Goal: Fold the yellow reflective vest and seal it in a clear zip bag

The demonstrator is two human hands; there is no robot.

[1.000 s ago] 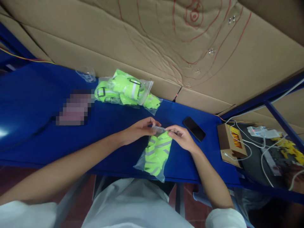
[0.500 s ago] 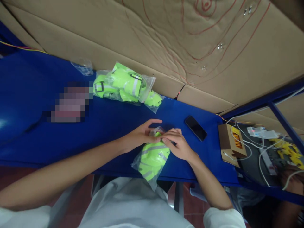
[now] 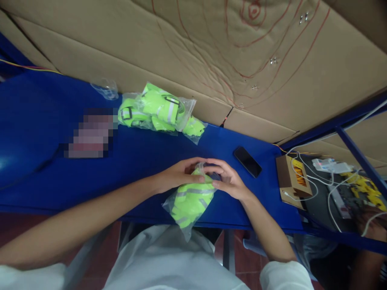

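Right hand [image 3: 228, 177] shifted off thumb of left hand [image 3: 181, 174] since earlier frame; both pinch bag [image 3: 193, 201] near top. Bag near counter's [image 3: 142, 155] front edge; pile [image 3: 161, 110] at 11 o'clock, phone [image 3: 247, 162] at 2.

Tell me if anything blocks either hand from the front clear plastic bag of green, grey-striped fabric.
Nothing visible does: the left hand and right hand both touch the bag around its upper end.
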